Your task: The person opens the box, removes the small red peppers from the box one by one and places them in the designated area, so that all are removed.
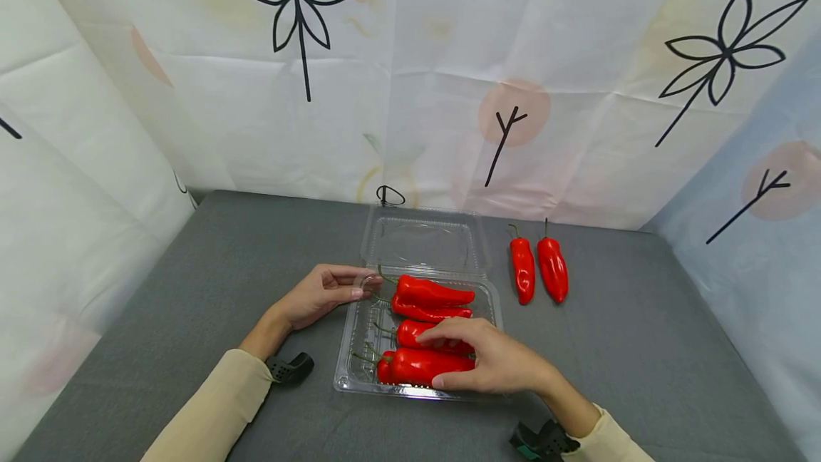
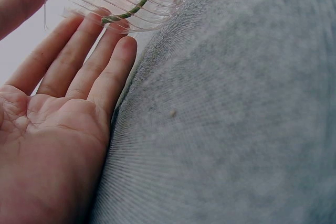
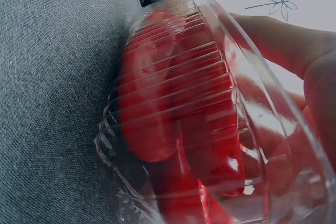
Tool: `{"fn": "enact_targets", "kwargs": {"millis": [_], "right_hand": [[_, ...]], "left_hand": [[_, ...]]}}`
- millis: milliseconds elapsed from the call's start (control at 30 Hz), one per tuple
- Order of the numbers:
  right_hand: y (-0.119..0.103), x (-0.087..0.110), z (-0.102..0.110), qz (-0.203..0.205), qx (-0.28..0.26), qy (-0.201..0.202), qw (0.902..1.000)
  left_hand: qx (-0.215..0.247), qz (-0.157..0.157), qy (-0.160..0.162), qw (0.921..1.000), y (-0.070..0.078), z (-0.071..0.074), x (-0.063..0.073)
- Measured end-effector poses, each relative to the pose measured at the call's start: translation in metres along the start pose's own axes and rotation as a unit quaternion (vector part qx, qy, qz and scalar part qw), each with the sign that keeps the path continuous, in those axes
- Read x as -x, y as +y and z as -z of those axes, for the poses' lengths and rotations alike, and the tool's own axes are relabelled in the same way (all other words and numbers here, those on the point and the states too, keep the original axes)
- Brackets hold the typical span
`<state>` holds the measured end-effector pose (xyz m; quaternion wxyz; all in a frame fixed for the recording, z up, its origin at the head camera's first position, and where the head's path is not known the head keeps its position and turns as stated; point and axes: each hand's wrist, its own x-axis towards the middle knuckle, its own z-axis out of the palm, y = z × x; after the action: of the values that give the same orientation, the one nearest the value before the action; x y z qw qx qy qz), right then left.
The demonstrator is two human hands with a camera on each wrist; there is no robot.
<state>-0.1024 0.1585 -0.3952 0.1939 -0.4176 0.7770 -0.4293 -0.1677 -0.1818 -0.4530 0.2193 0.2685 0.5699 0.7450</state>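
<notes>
Several long red peppers [image 1: 431, 293] with green stems lie side by side in a clear plastic clamshell box [image 1: 362, 374]. Its hinged lid [image 1: 426, 241] is folded back behind it. My left hand [image 1: 318, 296] is at the box's left edge, its straight fingers touching the ribbed wall beside a pepper stem [image 2: 137, 6]. Over the front part of the box is my right hand [image 1: 500, 358], with bent fingers and thumb around the nearest pepper [image 1: 413, 368]. Through the clear wall, the right wrist view shows peppers [image 3: 149, 98]; the right fingertips are partly hidden.
On the grey table cloth [image 1: 616, 348], two more red peppers [image 1: 522, 269] lie right of the box, stems pointing to the back. White printed curtains [image 1: 436, 91] stand behind and at both sides of the table.
</notes>
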Motion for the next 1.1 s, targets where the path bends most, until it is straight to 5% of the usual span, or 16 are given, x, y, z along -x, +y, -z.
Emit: {"fn": "enact_targets", "kwargs": {"millis": [1100], "right_hand": [[0.0004, -0.0002, 0.0021, 0.035, -0.006, -0.008, 0.9994]], "left_hand": [[-0.012, 0.008, 0.009, 0.9999, 0.0030, -0.0021, 0.0006]]}}
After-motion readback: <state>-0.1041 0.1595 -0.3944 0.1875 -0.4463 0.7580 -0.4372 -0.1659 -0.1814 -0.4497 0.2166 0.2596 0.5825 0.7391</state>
